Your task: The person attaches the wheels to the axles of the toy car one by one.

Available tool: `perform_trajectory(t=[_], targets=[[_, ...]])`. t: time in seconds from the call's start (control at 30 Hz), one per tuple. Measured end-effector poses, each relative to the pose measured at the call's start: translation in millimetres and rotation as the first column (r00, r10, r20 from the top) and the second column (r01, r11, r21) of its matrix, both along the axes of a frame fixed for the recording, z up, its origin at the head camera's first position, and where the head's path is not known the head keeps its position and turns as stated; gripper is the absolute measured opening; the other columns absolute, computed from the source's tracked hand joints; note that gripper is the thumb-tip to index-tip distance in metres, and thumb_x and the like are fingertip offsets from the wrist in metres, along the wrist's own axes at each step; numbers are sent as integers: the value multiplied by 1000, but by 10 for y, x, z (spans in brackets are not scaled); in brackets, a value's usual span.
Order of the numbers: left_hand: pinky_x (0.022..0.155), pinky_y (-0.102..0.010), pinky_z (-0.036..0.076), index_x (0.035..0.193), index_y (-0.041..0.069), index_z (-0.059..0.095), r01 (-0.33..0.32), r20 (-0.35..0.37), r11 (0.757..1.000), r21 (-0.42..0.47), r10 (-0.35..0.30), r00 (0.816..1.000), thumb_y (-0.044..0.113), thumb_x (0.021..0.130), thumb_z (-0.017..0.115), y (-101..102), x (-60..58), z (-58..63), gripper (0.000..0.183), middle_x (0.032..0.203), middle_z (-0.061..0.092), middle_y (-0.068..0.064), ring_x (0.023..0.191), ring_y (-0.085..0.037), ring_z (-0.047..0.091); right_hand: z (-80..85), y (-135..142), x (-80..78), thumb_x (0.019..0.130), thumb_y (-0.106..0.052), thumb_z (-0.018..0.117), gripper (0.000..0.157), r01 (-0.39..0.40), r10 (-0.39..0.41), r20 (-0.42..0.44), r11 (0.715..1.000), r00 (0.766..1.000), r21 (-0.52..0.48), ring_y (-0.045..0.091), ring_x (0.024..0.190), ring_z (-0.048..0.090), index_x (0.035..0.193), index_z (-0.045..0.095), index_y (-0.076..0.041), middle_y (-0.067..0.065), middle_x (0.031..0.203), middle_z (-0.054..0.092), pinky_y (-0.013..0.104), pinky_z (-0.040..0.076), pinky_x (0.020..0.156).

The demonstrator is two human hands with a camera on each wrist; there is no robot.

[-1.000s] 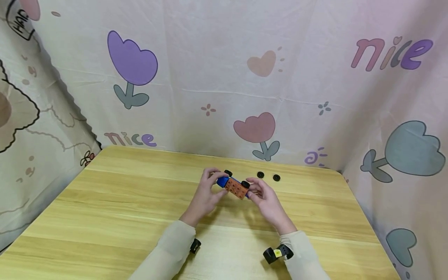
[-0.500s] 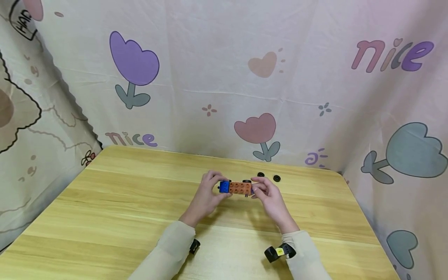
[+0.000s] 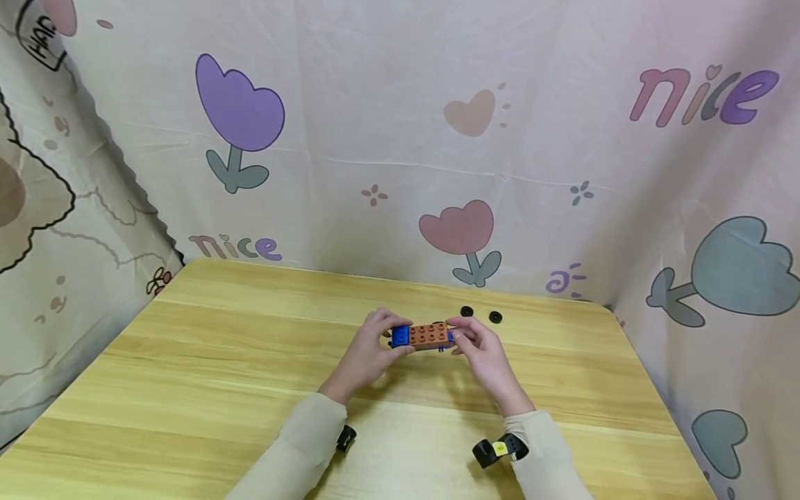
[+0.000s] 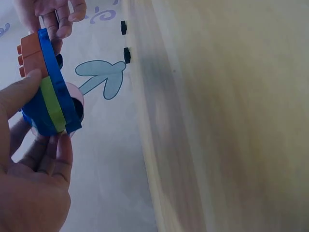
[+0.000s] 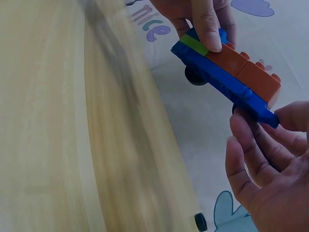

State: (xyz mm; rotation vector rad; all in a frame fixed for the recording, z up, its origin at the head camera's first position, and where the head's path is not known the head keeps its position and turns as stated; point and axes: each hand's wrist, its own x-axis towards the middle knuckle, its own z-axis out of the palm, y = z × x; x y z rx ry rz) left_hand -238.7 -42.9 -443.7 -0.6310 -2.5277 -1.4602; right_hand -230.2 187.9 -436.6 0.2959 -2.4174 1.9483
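Note:
Held above the table is a toy block car (image 3: 428, 336) with a blue base, orange studded bricks on top and a green strip (image 4: 52, 102) near one end. My left hand (image 3: 369, 354) grips the blue front end, thumb on the near side and fingers on the far side. At the other end, my right hand (image 3: 490, 357) pinches the blue tab (image 5: 269, 117) between thumb and fingers. In the right wrist view, a black wheel (image 5: 195, 76) sits under the front on the far side. The near side shows bare axle ends in the head view.
Two loose black wheels, one on the left (image 3: 467, 312) and one on the right (image 3: 496, 317), lie near the back edge of the wooden table (image 3: 250, 361). A printed cloth (image 3: 350, 104) hangs behind the table.
The car has turned from a slant to nearly level, its studded top now facing up. Both hands still hold its ends. The loose wheels stay put.

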Motion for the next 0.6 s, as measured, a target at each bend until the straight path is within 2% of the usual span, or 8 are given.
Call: perform_trajectory(t=[0.13, 0.27, 0.43, 0.6], targets=[[84, -37, 51, 115, 14, 67, 46, 16, 999, -30, -45, 999, 16, 84, 80, -16, 8, 21, 34, 109, 57, 6, 100, -16, 50, -3, 0, 0, 103, -8, 50, 23, -5, 5, -1, 1000, 1000, 13, 26, 94, 63, 122, 61, -1, 14, 112, 65, 37, 54, 82], [79, -35, 50, 124, 15, 64, 108, 67, 993, -40, -105, 992, 22, 87, 78, -28, 27, 26, 40, 112, 59, 4, 95, -17, 53, 6, -2, 7, 103, -12, 51, 23, -11, 11, -8, 1000, 1000, 21, 26, 93, 63, 122, 61, -4, 13, 109, 65, 41, 53, 83], [76, -33, 51, 132, 15, 61, 181, 119, 983, -19, -177, 977, 25, 90, 75, -17, 44, 17, 46, 117, 60, 1, 94, -18, 55, 6, -4, 19, 103, -14, 52, 25, -15, 15, -13, 999, 1000, 30, 31, 93, 62, 125, 61, -5, 12, 106, 65, 44, 53, 83], [78, -34, 52, 135, 14, 58, 208, 177, 978, 25, -209, 962, 23, 91, 73, -20, 73, 0, 48, 115, 61, 2, 93, -18, 56, 2, -11, 37, 103, -14, 54, 31, -38, 38, -19, 999, 999, 7, 31, 96, 61, 130, 57, -1, 13, 107, 64, 47, 51, 86]])
